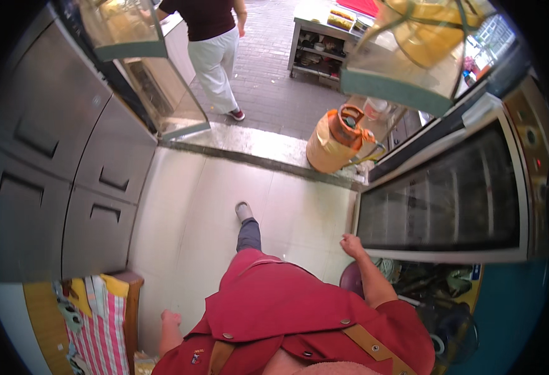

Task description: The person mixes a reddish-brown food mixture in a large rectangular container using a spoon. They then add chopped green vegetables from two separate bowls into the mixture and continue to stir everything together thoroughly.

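Note:
My right hand [351,245] hangs beside the lower corner of a glass-doored steel cabinet [438,201], its fingers curled and no object visible in it. Low at my other side is my left hand [171,318], also loosely curled, near a wooden stand draped with a pink-and-white striped cloth [96,323]. Between the hands a red apron [270,300] covers my front. One foot in a light shoe [243,212] is forward on the pale tiled floor [218,187]. Whether anything small is inside either hand cannot be seen.
A raised doorway sill [260,145] crosses ahead, an orange gas cylinder [333,143] standing at its right. Steel cabinet doors [101,183] line the left. Outside, a person in white trousers [213,65] is near a steel worktable [319,51]. A round fan [452,328] is at lower right.

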